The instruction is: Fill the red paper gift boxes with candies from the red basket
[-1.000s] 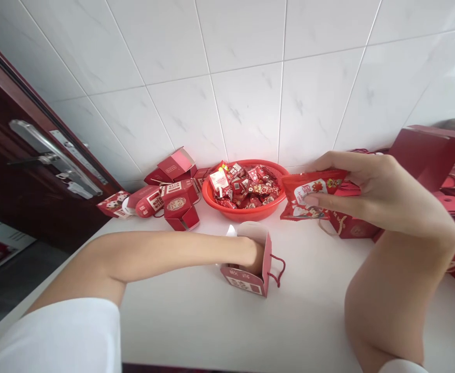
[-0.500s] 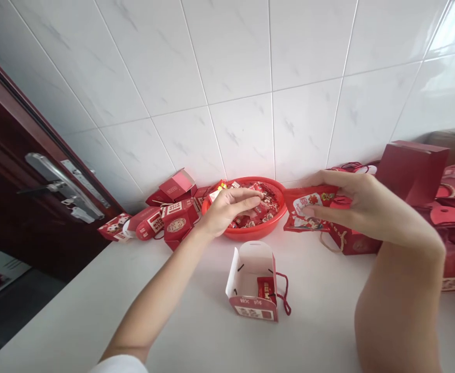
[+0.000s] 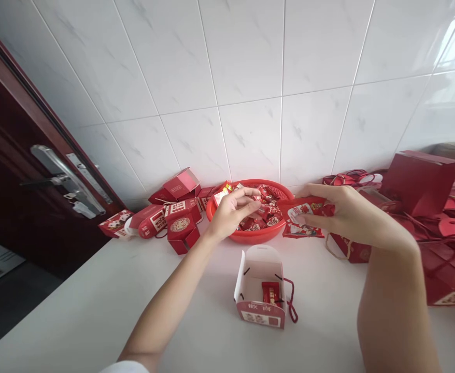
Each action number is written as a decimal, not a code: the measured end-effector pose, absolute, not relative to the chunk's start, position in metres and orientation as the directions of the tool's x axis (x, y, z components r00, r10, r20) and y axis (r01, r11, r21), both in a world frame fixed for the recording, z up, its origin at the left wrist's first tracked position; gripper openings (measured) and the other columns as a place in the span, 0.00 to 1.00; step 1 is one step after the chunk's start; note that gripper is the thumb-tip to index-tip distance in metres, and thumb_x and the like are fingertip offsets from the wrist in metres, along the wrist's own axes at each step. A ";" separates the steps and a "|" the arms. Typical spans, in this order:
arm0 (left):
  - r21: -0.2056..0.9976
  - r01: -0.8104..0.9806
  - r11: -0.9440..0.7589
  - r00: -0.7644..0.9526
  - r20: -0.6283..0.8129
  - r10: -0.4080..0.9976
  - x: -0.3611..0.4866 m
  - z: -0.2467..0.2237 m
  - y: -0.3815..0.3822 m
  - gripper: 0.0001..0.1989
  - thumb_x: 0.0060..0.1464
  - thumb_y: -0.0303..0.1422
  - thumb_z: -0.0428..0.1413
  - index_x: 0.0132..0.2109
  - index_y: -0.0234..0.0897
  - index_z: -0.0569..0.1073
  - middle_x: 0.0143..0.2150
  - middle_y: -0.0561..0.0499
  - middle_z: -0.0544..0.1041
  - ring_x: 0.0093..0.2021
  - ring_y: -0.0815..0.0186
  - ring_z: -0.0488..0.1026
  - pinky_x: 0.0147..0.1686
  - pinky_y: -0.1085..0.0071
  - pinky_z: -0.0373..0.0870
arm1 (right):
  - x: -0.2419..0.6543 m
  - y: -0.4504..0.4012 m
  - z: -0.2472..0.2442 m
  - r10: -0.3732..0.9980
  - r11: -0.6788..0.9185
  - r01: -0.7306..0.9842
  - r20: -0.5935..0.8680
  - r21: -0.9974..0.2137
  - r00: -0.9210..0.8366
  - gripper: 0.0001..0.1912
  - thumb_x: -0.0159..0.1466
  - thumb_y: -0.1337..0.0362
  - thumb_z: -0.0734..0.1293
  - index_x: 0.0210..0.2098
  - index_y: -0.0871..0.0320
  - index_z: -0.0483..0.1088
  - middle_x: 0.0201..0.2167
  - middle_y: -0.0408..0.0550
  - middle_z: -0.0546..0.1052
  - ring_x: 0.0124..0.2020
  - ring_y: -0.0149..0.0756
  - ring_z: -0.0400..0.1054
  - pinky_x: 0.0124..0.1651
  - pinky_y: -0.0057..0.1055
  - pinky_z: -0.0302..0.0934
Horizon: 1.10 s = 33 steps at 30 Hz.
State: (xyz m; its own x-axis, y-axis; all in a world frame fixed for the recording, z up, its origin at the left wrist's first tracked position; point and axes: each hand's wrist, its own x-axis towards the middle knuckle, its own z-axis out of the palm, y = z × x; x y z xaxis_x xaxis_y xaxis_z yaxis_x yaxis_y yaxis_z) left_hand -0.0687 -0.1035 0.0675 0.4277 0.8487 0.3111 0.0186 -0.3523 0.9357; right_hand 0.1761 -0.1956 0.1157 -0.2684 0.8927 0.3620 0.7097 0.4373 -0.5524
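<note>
Over a red plastic basket (image 3: 246, 239) of wrapped red sweets, my left hand (image 3: 231, 210) has its thumb and fingers drawn together; what they hold, if anything, is too small to make out. My right hand (image 3: 334, 215) pinches a red printed packet (image 3: 303, 217) at the basket's right edge. In front of the basket stands an open red-and-white box (image 3: 260, 313) with a dark red cord handle on its right side. A small red packet (image 3: 271, 293) lies inside it.
Several red boxes (image 3: 183, 228) lie to the left of the basket. More red boxes and bags (image 3: 420, 178) are heaped at the right. A tiled wall rises behind the white table (image 3: 196, 331), and a dark red door stands at the left.
The view has shifted a little. My left hand's thumb and fingers are still near each other over the sweets. The packet in my right hand has tilted slightly and hangs closer to the basket.
</note>
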 end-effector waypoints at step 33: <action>0.431 0.813 -0.391 0.512 -0.212 0.832 -0.063 0.031 0.008 0.23 0.47 0.42 0.61 0.18 0.39 0.58 0.17 0.57 0.55 0.20 0.70 0.53 0.22 0.69 0.48 | 0.183 -0.187 0.111 0.877 0.434 0.763 0.418 -0.479 -0.236 0.13 0.63 0.54 0.66 0.42 0.52 0.75 0.27 0.44 0.78 0.33 0.40 0.74 0.35 0.31 0.66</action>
